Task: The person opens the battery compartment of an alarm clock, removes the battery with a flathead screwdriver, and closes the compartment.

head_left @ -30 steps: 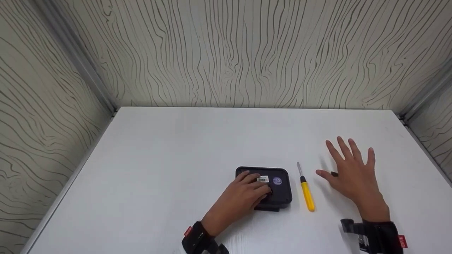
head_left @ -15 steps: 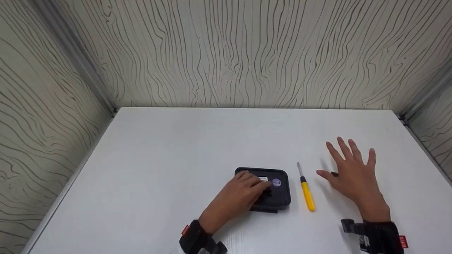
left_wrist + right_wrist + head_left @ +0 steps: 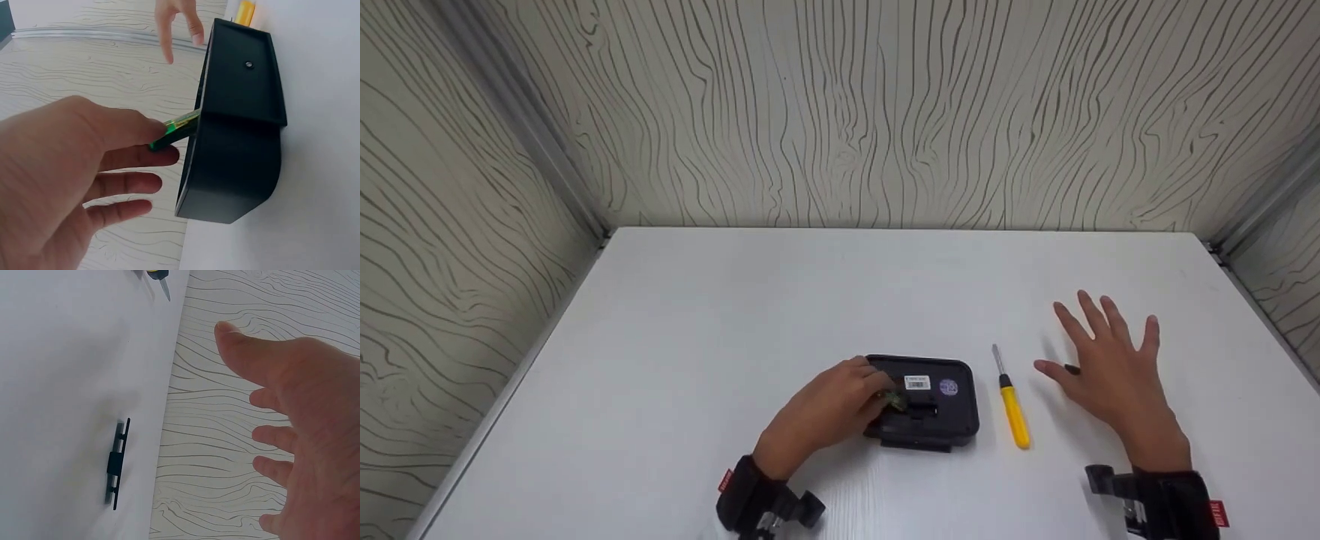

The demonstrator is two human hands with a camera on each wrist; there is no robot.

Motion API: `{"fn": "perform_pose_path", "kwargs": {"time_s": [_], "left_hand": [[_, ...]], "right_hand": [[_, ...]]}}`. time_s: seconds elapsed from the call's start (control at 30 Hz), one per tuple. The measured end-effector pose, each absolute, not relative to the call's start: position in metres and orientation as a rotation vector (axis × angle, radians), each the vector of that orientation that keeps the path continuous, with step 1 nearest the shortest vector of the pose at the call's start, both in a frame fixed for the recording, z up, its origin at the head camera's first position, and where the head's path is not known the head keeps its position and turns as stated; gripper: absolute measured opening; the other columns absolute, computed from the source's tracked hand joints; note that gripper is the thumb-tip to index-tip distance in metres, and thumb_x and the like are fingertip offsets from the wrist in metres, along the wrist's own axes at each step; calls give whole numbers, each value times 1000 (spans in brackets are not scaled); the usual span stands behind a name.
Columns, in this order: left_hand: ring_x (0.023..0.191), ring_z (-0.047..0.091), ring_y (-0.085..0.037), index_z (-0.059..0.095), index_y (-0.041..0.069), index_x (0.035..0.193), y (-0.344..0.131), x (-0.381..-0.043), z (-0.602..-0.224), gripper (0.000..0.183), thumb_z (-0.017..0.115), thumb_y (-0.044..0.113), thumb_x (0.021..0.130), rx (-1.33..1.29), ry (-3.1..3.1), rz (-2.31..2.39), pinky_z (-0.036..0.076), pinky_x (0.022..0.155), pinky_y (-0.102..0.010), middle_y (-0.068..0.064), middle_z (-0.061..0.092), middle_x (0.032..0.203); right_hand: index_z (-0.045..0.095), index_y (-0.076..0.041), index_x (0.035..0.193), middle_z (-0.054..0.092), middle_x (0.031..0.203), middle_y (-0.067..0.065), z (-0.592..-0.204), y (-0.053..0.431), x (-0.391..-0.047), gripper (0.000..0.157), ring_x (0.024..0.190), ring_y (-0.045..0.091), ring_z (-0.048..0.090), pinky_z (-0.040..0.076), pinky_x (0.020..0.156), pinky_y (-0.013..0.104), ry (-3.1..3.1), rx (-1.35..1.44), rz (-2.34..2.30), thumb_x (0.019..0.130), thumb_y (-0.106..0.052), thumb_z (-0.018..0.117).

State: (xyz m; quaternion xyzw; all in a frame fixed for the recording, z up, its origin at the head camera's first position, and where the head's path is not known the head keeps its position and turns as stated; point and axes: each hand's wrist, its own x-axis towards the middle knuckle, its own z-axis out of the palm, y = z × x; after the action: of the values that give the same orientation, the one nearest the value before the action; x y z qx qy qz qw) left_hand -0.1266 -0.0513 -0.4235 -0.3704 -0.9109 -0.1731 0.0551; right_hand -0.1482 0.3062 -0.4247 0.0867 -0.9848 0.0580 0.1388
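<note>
A black box-shaped device lies on the white table with its back up, showing a barcode label, a round purple sticker and an uncovered battery slot. My left hand pinches a green battery between thumb and index finger, at the device's back and left of the slot. In the left wrist view the battery's far end is hidden by the device's edge. My right hand is spread above the table with nothing in it. Below it lies a thin black battery cover, mostly hidden by the hand in the head view.
A screwdriver with a yellow handle lies between the device and my right hand, tip pointing away. Wood-grain patterned panels enclose the table at the back and both sides.
My left hand has drawn back leftward from over the slot, and the green battery now shows in its fingers. The device shifts slightly. My right hand stays almost still.
</note>
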Motion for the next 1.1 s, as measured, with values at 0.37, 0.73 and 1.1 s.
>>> {"fn": "perform_pose_path", "kwargs": {"time_s": [0.37,0.73,1.1], "left_hand": [[95,63,-10,72,11,110,-74,-133,-412,19,62,11,93,-1022,-2934,-869,53,79,-22,-1,71,103],[96,70,-14,74,4,107,-97,-145,-408,20,64,3,90,-976,-2876,-1053,56,83,-27,-7,75,104],[91,70,-15,75,5,101,-134,-152,-409,18,69,-1,85,-872,-2846,-1126,57,81,-28,-6,75,99]], "right_hand": [[40,-11,146,29,155,23,-423,305,-149,82,142,44,21,1,108,77,-2836,253,170,78,-39,76],[40,-11,145,31,153,24,-423,306,-147,80,142,44,21,0,107,77,-2832,252,180,79,-39,75],[39,-12,146,31,153,24,-422,305,-148,81,142,44,20,-2,107,77,-2849,232,171,79,-39,75]]}}
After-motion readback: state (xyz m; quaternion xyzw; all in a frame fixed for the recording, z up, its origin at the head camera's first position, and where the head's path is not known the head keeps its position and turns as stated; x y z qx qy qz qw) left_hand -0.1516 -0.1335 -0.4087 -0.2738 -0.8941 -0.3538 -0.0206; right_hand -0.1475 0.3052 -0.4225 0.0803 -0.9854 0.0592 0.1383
